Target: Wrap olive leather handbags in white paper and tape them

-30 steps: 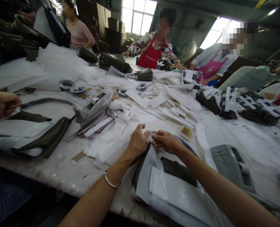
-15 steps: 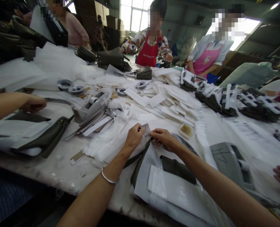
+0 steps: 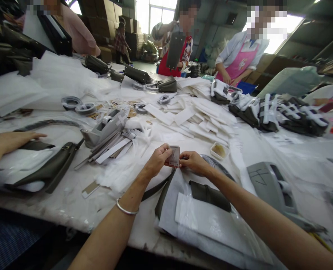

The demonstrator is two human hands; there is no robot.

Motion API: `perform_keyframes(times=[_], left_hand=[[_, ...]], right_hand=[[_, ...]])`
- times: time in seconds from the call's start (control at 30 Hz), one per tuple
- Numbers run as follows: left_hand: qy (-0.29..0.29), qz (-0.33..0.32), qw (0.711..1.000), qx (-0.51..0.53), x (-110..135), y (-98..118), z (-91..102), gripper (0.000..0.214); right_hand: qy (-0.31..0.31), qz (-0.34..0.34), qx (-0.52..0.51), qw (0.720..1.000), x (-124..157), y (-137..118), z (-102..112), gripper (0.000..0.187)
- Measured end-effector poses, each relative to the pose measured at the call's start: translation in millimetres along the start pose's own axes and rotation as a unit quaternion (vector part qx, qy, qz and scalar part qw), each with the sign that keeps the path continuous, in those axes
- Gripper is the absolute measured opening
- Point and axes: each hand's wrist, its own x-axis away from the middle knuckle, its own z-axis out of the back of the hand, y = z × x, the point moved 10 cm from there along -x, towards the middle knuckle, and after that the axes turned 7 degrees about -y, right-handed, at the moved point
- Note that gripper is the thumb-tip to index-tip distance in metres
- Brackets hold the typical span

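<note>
Between the thumb and fingers of my left hand (image 3: 157, 162) is a small flat grey-brown tag (image 3: 174, 156), held upright above the table. My right hand (image 3: 194, 162) has its fingertips pinched together at the tag's lower right edge; whether they grip the tag or a cord on it is hidden. Below my hands lies a dark green handbag (image 3: 210, 197), partly covered by white wrapping sheets (image 3: 203, 219). Its dark strap (image 3: 159, 185) runs up to just under the tag. A shiny wrapped handle (image 3: 218, 165) curves behind my right wrist.
Grey tape dispensers stand at right (image 3: 263, 180) and left (image 3: 110, 127). A small clear dish (image 3: 219, 150) sits beyond my right hand. White foam sheets (image 3: 203, 116) are piled mid-table. At left, a co-worker's hand (image 3: 17, 140) lies over another handbag (image 3: 62, 157). Other people stand across the table.
The tag has turned its flat face toward me in my left hand. The co-worker's hand at left has opened out flat. Across the table a person has lifted a dark bag.
</note>
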Motion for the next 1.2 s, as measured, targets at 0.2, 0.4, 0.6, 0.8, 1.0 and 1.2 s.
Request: perform_keyframes(times=[0.2, 0.4, 0.6, 0.8, 1.0, 1.2], left_hand=[[-0.050, 0.013, 0.997, -0.051, 1.6, -1.2, -6.1, 0.043], [0.248, -0.152, 0.887, -0.358, 19.9, 50.7, 39.6, 0.040], [0.025, -0.207, 0.854, -0.477, 22.6, 50.7, -34.3, 0.039], [-0.183, -0.018, 0.825, -0.534, 9.5, -15.0, -63.4, 0.044], [0.002, 0.018, 0.849, -0.529, -1.5, 2.9, -27.2, 0.065], [0.039, 0.042, 0.867, -0.495, 10.9, 7.2, -30.9, 0.063]], right_hand=[[0.081, 0.014, -0.075, 0.994, 50.8, -32.2, 42.4, 0.029], [-0.008, -0.035, -0.211, 0.977, 198.8, -25.5, 28.6, 0.028], [-0.084, -0.193, -0.405, 0.890, 314.8, 77.4, -88.8, 0.037], [0.110, -0.147, -0.555, 0.811, 321.3, 114.0, -113.3, 0.046], [0.166, -0.068, -0.683, 0.708, 294.7, 94.7, -110.6, 0.059], [0.198, -0.047, -0.702, 0.682, 278.2, 95.8, -107.4, 0.072]])
